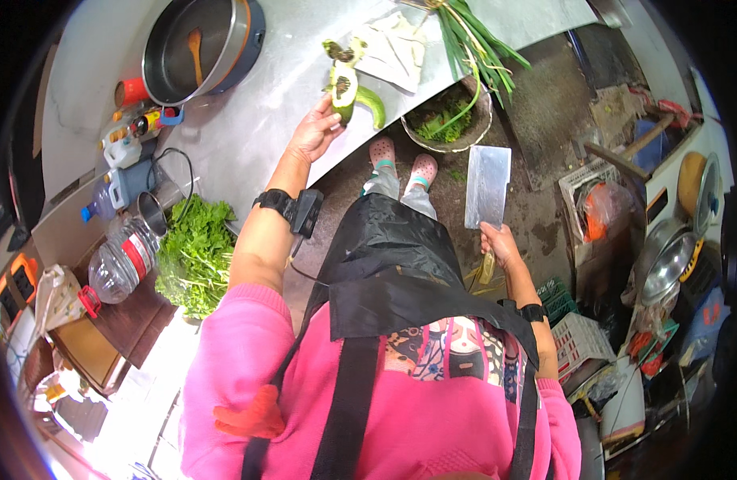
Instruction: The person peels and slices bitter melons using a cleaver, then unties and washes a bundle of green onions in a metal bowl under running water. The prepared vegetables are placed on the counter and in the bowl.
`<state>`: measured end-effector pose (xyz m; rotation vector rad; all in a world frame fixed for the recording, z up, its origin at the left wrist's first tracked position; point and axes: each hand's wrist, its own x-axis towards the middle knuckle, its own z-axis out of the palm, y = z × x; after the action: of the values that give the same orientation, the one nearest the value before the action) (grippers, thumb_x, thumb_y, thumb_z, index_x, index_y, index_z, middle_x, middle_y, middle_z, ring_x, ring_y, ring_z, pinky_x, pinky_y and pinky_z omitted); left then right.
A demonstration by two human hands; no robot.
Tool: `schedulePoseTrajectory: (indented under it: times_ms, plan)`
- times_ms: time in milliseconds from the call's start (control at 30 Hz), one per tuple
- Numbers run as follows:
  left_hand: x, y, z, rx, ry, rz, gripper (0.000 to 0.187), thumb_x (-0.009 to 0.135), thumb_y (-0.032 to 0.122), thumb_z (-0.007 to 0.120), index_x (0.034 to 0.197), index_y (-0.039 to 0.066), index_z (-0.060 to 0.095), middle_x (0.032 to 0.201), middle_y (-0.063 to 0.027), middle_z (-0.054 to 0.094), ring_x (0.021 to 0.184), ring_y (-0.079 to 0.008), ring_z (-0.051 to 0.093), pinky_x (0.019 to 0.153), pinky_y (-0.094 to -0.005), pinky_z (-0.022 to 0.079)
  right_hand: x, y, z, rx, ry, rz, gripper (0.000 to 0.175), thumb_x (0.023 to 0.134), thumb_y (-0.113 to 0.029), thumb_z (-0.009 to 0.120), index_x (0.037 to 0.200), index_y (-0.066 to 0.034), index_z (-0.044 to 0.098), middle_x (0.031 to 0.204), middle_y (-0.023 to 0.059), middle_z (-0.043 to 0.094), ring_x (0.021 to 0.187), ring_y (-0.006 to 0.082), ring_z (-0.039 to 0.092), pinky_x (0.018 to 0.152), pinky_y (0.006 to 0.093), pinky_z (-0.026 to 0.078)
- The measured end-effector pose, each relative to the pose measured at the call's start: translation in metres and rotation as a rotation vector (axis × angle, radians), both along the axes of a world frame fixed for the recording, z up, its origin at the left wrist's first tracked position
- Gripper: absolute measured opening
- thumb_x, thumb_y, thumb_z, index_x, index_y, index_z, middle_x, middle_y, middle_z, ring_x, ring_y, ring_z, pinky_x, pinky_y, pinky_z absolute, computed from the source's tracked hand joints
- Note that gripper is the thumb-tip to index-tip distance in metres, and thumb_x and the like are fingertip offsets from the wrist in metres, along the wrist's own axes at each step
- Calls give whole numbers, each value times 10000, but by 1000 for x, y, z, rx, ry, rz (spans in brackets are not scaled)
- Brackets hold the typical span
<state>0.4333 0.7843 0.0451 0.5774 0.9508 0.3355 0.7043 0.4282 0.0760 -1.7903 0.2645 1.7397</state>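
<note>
My left hand (317, 129) grips the lower end of a split green gourd (342, 111) above the grey countertop (254, 114). Pale flesh with dark brown patches shows on its cut face. Beside it is a curved green piece (371, 107) of similar skin; whether the two are joined I cannot tell. A crumpled white cloth or paper (398, 51) lies just behind them. Out to the right, away from the counter, my right hand (499, 245) holds a cleaver (487, 186) by its handle, the broad blade pointing away from me.
Scallions (464, 36) overhang the counter edge above a basin (484, 123) of green scraps on the floor. A pan (170, 54) with a wooden spatula stands far left. Leafy greens (194, 258) and a large plastic bottle (119, 264) are at left; crates (578, 339) at right.
</note>
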Motion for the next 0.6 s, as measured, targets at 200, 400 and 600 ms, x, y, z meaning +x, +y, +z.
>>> schedulePoseTrajectory:
  times_ms: [200, 400, 600]
  plan:
    - [-39, 27, -60, 14, 208, 223, 571, 850, 14, 465, 1368, 197, 311, 1288, 23, 439, 1151, -193, 414, 994, -545, 245, 0, 11, -2, 3, -55, 89, 217, 849, -197, 579, 706, -61, 487, 557, 8, 469, 393, 110, 415, 409, 272, 372]
    - [-45, 1, -116, -39, 464, 436, 547, 841, 21, 484, 1346, 188, 356, 1288, 7, 441, 1132, -216, 437, 982, -559, 266, -2, 27, -4, 30, -101, 167, 243, 851, -200, 575, 683, -47, 487, 556, 15, 471, 399, 119, 422, 410, 275, 357]
    - [-19, -18, -129, 665, 1332, 443, 224, 779, 125, 571, 987, 57, 620, 921, -120, 632, 800, -262, 598, 729, -362, 475, -7, 44, -7, 102, -151, 240, 261, 865, -208, 569, 671, -49, 498, 553, 13, 475, 405, 111, 427, 404, 266, 348]
